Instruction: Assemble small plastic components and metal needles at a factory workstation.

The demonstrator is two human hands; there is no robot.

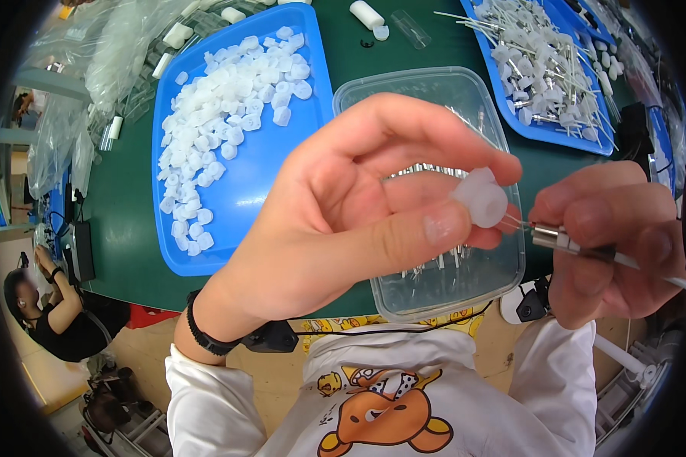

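Note:
Between the thumb and fingers of my left hand (pixel 320 221) is a small frosted-white plastic cap (pixel 483 199) with a round opening. My right hand (pixel 606 228) pinches a slim metal cylinder (pixel 550 237) with a dark sleeve and a white lead (pixel 655 273) trailing to the right. Thin bare wires run from the cylinder's tip toward the cap; whether they enter it I cannot tell. Below both hands, partly covered by the left one, stands a clear plastic container (pixel 434 308) with many metal pieces inside.
A blue tray (pixel 255 206) of loose white caps lies at the left. Another blue tray (pixel 545 134), at the far right, holds caps with metal parts and leads. White cylinders (pixel 367 14) and clear tubes (pixel 411 29) lie at the back of the green table (pixel 122 236). Another person (pixel 61 305) sits at the left.

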